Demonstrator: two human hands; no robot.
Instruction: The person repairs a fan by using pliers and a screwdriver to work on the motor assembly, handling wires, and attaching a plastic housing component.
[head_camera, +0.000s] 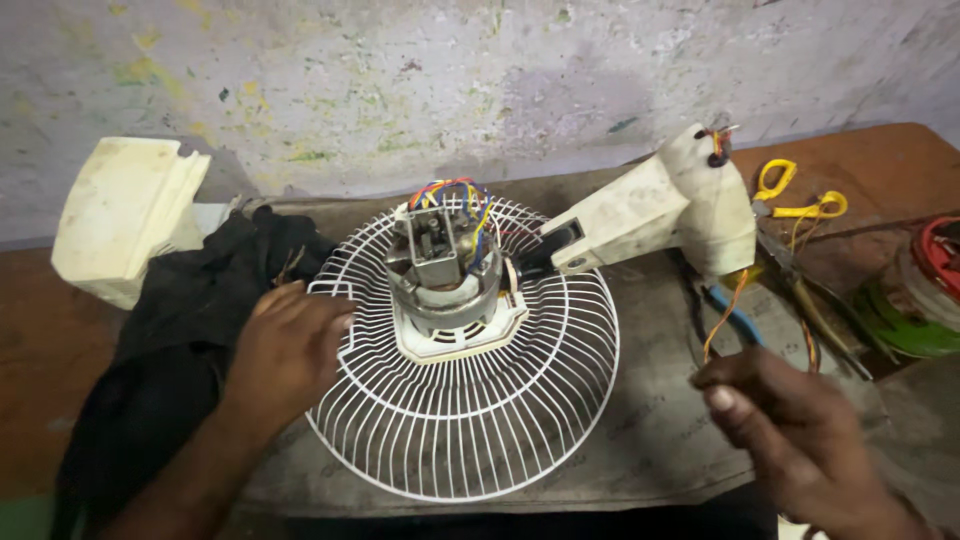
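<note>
Left fingers (330, 318) lay spread on the white fan guard (470, 420), flat on the bench (650, 440); right fingers (725, 385) pinched an orange wire (722, 318) from the cream fan neck (670, 205). A tug could snap it.

We have no sleeves, gloves, rings or watch on: both forearms come in bare from the bottom edge. Our left hand (290, 350) shows its back and knuckles just left of the white fan grille (470, 440). Our right hand (800, 440), well to the right of that grille, shows a pale thumbnail and creased knuckles, somewhat blurred.
</note>
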